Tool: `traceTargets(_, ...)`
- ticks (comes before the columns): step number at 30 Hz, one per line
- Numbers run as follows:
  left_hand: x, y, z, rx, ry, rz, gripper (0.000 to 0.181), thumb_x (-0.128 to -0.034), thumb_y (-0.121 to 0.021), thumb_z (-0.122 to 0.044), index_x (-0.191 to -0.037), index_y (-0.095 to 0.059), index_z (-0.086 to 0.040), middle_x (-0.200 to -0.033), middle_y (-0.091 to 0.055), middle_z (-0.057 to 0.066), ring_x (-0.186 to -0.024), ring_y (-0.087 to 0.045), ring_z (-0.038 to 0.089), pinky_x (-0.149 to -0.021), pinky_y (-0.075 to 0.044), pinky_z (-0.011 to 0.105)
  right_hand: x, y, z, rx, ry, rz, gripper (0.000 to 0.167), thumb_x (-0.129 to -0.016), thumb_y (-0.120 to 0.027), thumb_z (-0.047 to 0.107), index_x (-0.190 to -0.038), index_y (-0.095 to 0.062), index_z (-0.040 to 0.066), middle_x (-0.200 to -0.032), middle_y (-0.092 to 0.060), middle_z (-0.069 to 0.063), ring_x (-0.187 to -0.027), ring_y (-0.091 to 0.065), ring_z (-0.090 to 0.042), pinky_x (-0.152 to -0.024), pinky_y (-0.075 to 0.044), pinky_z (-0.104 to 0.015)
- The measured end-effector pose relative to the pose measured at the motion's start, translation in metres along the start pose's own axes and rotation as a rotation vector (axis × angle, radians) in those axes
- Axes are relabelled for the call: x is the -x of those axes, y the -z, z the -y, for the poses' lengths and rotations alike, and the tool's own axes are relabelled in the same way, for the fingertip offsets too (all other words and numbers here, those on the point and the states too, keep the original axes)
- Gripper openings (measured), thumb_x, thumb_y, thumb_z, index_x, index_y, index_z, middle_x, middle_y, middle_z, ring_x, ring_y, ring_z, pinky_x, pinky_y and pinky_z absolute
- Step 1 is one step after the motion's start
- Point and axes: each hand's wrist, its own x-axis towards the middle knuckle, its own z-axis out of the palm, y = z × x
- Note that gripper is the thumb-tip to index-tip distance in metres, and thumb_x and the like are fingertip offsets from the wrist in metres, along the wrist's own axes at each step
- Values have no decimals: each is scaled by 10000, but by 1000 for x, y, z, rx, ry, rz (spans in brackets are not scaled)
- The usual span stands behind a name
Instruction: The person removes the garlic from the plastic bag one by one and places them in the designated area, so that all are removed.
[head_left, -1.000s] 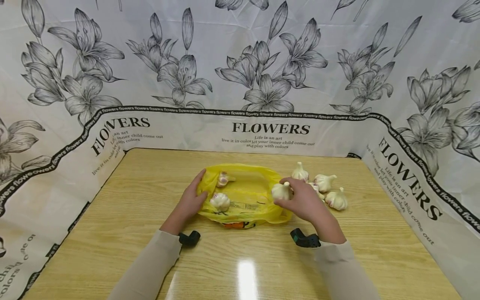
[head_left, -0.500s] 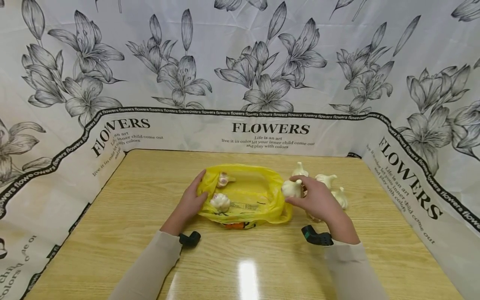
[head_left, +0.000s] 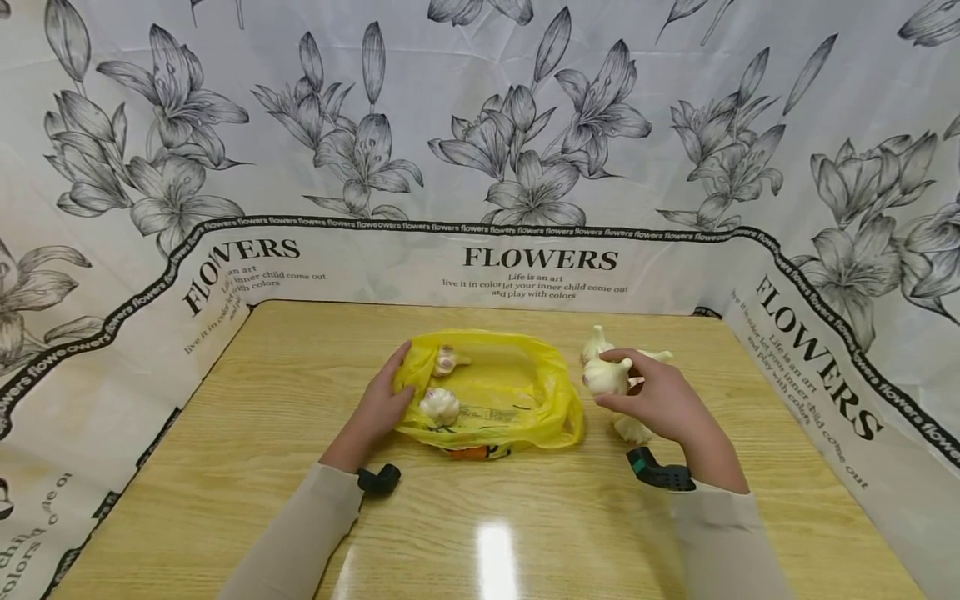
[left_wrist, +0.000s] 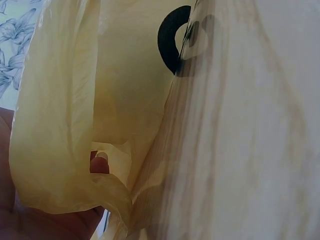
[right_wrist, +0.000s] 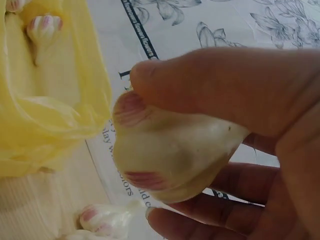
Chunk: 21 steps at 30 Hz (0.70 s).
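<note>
An open yellow plastic bag [head_left: 558, 417] lies on the table with its mouth spread wide. My left hand [head_left: 378, 408] grips the bag's left edge; in the left wrist view the yellow film [left_wrist: 55, 125] covers much of that hand. Two garlic bulbs sit inside the bag, one nearer [head_left: 441, 406] and one farther back [head_left: 446, 361]. To the right of the bag, my right hand [head_left: 663, 400] holds a garlic bulb [head_left: 606, 377] between thumb and fingers. The right wrist view shows purple streaks on this bulb [right_wrist: 170, 150], held apart from the bag.
More garlic bulbs lie on the table around and behind the right hand, including one at the back [head_left: 596, 342] and one in front [head_left: 633, 429]. Flower-printed cloth [head_left: 540, 275] walls the wooden table [head_left: 450, 517] at the back and sides.
My right hand has moved rightward with the garlic bulb, from the bag's right rim to over the loose bulbs. The left hand and the bag have stayed nearly still.
</note>
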Motion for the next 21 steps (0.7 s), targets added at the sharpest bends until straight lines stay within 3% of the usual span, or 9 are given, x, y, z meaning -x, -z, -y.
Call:
traceTargets(6,1,-1,-2,-7,6,-2,707,-968,-481,-114,-1556,-155,-333,-1613,-213,81,-1474,-229,310,-1173,-237,516,2,8,-15,-66,-33,30,656,-827,-735,441,-1389,-490,210,-1275,-575,-214,-1001,-642,-307,-713,-520,-317)
traceTargets(14,1,-2,-2,-4,4,-3,717,-964,-490,-107,-1556,-156,-334,-1608,-223,98,-1464,-251,325,-1160,-261,524,7,19,-30,-185,-71,49,653,-836,-746,373,-1412,-473,233,-1281,-562,-186,-968,-638,-230,-680,-528,-291)
traceTargets(21,1,-2,0,-4,8,-3,704,-974,-483,-123,-1552,-153,-354,-1611,-218,81,-1471,-234,313,-1169,-244,521,12,28,-45,-199,-85,40,672,-839,-743,375,-1420,-465,184,-1327,-532,-183,-970,-639,-189,-692,-553,-291)
